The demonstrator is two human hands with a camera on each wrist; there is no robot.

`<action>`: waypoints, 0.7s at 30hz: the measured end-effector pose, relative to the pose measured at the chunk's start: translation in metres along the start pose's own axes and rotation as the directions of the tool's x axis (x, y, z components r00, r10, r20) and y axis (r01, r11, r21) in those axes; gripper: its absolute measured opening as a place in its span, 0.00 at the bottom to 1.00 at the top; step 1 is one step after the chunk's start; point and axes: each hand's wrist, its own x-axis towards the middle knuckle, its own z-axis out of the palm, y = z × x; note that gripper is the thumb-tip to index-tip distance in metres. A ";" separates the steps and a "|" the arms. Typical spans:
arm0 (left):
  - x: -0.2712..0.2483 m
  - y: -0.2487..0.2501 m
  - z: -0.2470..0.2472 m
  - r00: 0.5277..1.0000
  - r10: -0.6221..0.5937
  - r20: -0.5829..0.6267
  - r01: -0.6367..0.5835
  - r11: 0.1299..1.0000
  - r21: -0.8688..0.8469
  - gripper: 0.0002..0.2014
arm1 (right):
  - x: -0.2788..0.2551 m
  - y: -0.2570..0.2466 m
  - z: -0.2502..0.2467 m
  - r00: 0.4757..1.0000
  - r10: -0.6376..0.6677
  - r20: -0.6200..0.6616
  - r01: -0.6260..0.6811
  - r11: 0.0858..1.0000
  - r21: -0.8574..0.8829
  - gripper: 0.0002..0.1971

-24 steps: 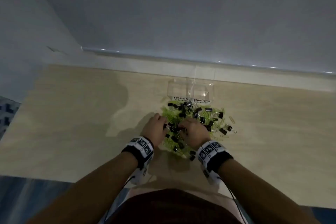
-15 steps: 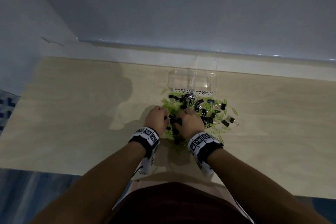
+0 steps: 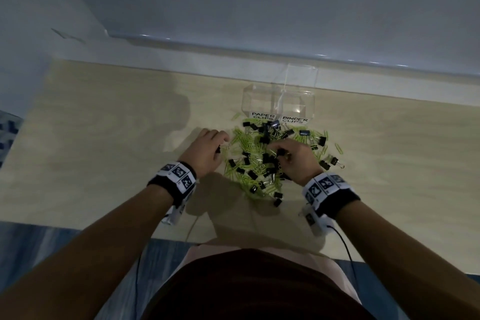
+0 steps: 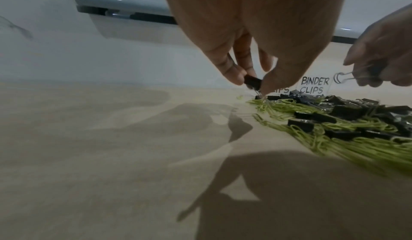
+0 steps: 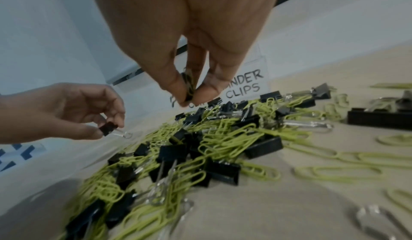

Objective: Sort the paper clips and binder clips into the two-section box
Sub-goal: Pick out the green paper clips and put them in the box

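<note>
**Spotter:** What have you got in each hand?

**Operator:** My left hand (image 3: 207,149), left of centre in the head view, pinches a small black binder clip with wire handles (image 4: 319,83) between thumb and fingertips, lifted just off the pale wooden worktop (image 3: 104,138). My right hand (image 3: 294,161) is clamped on another black binder clip (image 5: 188,87); in the left wrist view I see its wire loop sticking out of the fist.

**Spotter:** And the rest of them?

**Operator:** Unsorted. The heap of light-green paper clips (image 3: 244,141) tangled with black binder clips (image 3: 267,158) lies mid-frame between my hands, spreading right. The clear plastic two-section box (image 3: 278,101) stands just above the heap, lid up, labels reading PAPER CLIPS on its left half and BINDER CLIPS on its right. Both sections look bare, as far as I can tell through the plastic.

**Spotter:** So, which step?

**Operator:** Early, I'd say: first binder clips picked, not yet dropped. Next I carry both over the heap to the right-hand section and release above it. The left hand has to cross furthest, and I should mind green clips snagging on the wire handles.
</note>
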 end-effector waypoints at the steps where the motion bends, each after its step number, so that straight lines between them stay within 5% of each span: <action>1: 0.002 0.000 -0.001 1.000 -0.009 0.027 0.009 1.000 0.001 0.18 | 0.002 0.000 -0.004 0.999 0.023 0.028 -0.024 0.999 0.026 0.24; 7: 0.006 0.000 0.002 0.978 -0.178 -0.108 0.163 0.978 -0.132 0.09 | 0.009 0.007 -0.009 0.974 0.225 -0.006 -0.222 0.967 0.128 0.19; 9: 0.002 -0.011 0.005 0.944 -0.260 -0.201 0.227 0.958 -0.174 0.07 | 0.007 0.019 -0.012 0.953 0.284 -0.110 -0.278 0.958 0.067 0.15; 13: -0.013 -0.027 0.013 0.922 -0.271 -0.278 0.267 0.962 -0.054 0.08 | -0.003 0.035 -0.009 0.953 0.282 -0.108 -0.298 0.937 -0.184 0.14; 17: -0.020 -0.018 0.023 0.980 -0.088 -0.181 0.104 0.991 0.083 0.16 | -0.006 0.014 0.007 0.981 0.080 -0.176 -0.138 0.925 -0.354 0.13; 21: -0.013 0.005 0.033 0.989 -0.121 0.082 0.119 0.993 0.025 0.18 | 0.005 -0.021 0.029 0.998 -0.054 0.041 0.066 0.914 -0.401 0.10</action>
